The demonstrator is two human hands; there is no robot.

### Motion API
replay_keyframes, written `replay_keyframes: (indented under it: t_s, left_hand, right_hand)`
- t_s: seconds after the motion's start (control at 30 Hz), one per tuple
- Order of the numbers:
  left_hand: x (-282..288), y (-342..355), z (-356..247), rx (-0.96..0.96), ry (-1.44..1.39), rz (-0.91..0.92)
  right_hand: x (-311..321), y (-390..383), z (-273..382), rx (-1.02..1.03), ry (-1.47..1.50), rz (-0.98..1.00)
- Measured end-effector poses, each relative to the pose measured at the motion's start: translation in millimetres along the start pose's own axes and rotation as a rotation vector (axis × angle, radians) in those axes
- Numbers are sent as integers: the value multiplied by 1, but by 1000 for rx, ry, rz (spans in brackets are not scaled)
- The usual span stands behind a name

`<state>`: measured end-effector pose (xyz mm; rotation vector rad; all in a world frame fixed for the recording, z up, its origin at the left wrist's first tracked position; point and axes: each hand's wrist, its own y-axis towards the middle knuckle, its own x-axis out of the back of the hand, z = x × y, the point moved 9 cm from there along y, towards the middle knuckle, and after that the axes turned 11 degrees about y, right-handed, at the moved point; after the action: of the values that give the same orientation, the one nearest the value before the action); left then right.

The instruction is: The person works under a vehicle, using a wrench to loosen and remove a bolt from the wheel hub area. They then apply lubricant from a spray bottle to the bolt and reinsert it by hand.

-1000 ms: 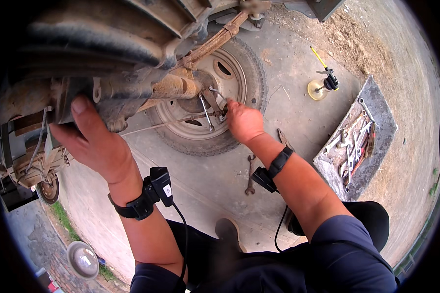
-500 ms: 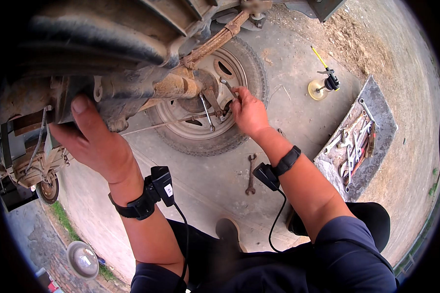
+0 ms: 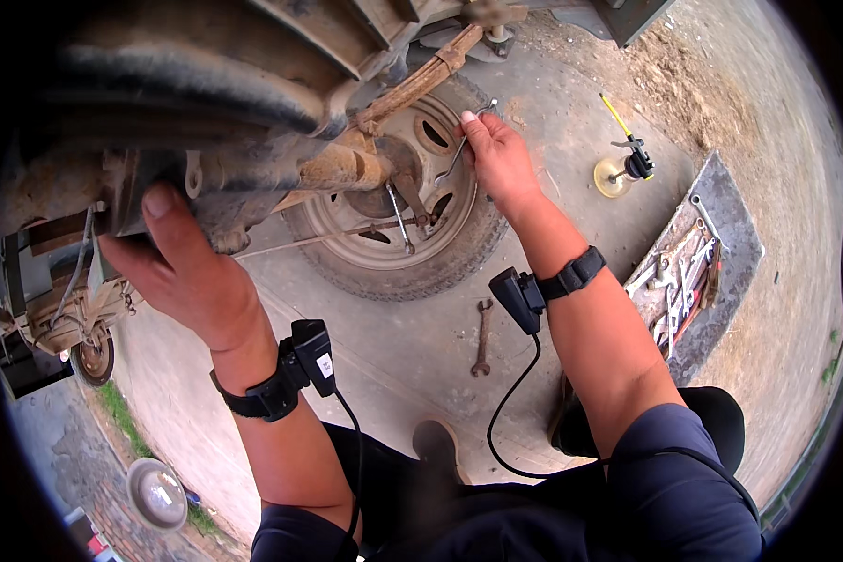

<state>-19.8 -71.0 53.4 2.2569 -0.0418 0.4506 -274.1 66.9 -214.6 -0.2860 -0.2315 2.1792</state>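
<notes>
My left hand [image 3: 192, 281] grips the rusty axle housing [image 3: 244, 183] at the left, its thumb over the side and its other fingers partly hidden. In front of the wheel [image 3: 328, 267], my right hand [image 3: 501, 164] is closed round a slim wrench [image 3: 458, 159]. One end of that wrench points toward the wheel's rim; the other sticks out above my fingers. A second, shiny wrench [image 3: 400, 217] sits by the hub, touching the rusty parts there. Close to it, a rusty lever [image 3: 409, 194] meets a thin rod [image 3: 332, 233] that runs off to the left.
An open-ended wrench [image 3: 483, 339] lies on the concrete between my forearms. To the right, a metal tray [image 3: 729, 229] holds several wrenches, and an oil can [image 3: 612, 176] with a yellow spout stands behind it. A leaf spring [image 3: 421, 80] and the vehicle's frame [image 3: 206, 75] hang overhead.
My right hand has moved up and to the right with its wrench, away from the hub and lever. The wrench has turned in the hand. My left hand stays on the axle housing.
</notes>
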Motion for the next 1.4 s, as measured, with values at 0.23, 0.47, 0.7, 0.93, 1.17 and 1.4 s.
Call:
replay_keyframes:
  t_s: [0.23, 0.47, 0.7, 0.93, 1.17, 1.4]
  left_hand:
    - [2, 1, 2, 97, -23, -8]
    - [8, -1, 5, 119, 104, -27]
    - [12, -1, 4, -53, 234, -25]
    - [14, -1, 13, 0, 89, -27]
    - [10, -9, -12, -496, 726, 16]
    - [11, -12, -11, -646, 855, 17]
  right_hand:
    - [-30, 9, 19, 283, -503, -47]
    - [-47, 37, 10, 240, -530, -29]
    - [-60, 44, 15, 263, -558, 25]
    - [-77, 45, 23, 334, -655, 125]
    - [-95, 40, 28, 421, -796, 185]
    - [-104, 39, 27, 371, -842, 245]
